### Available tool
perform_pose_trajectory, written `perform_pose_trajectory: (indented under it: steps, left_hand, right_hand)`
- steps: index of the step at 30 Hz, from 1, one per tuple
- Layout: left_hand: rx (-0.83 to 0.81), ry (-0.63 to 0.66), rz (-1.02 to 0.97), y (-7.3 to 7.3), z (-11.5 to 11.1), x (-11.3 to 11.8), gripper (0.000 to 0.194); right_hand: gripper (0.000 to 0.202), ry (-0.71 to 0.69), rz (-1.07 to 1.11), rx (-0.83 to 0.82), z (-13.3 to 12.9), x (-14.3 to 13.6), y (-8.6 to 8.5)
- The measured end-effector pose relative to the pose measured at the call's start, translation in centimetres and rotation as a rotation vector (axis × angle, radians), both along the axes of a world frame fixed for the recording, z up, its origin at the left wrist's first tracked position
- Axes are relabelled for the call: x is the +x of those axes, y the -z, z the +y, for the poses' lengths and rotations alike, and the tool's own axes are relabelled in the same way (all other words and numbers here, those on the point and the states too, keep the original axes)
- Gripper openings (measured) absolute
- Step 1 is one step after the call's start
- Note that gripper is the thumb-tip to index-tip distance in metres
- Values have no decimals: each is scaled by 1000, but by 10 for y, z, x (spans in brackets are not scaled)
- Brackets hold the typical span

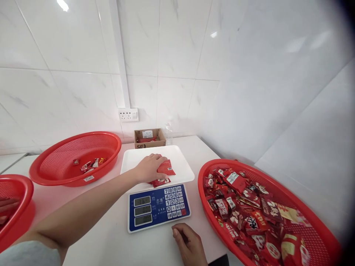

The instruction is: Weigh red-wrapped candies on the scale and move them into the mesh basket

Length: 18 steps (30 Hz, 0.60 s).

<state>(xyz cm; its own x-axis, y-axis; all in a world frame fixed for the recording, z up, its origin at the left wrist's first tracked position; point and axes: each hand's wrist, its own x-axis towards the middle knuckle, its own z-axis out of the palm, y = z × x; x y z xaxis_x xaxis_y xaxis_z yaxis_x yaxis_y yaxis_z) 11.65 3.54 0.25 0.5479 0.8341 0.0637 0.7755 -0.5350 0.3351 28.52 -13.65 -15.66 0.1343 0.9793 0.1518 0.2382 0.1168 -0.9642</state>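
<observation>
My left hand (151, 168) reaches over the white weighing pan (181, 171) of a counter scale, its fingers closed over a flat red packet (167, 168). Another red packet (161, 182) with white lettering pokes out beneath the palm, at the pan's front edge. The scale's blue keypad panel (159, 207) faces me, with three small displays on its left. In front of the panel, my right hand (191, 244) rests at the table with fingers curled in and nothing visible in them. Right of it stands a large red basket (206, 199) heaped with small red snack packets (238, 218).
Left of the scale sits a red basket (44, 170) holding a few packets (93, 165). A second red basket (20, 181) is cut off at the left edge, with a blurry skin-toned shape inside. Behind the pan are a cardboard box (140, 145) and a clear plastic bottle (168, 133), near the tiled wall.
</observation>
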Motion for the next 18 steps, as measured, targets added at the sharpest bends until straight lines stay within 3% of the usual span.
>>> perform_pose_trajectory:
  steps: [6, 11, 15, 17, 18]
  left_hand:
    - [-18, -26, 41, -7, -2, 13, 62]
    - [-32, -92, -43, -14, -1, 10, 62]
    - [-42, -162, -187, -28, -14, -3, 59]
    - [-180, -141, -379, -30, -33, -8, 54]
    - [-342, -101, -558, -28, -46, -9, 50]
  right_hand:
    - [36, -22, -21, -4, -1, 2, 3]
    - [36, -26, -15, 3, -1, 2, 3]
    - [39, -44, -4, -17, -1, 2, 5]
    - [39, -52, 17, -41, -2, 4, 7]
    - [38, -63, 42, -52, -2, 5, 8]
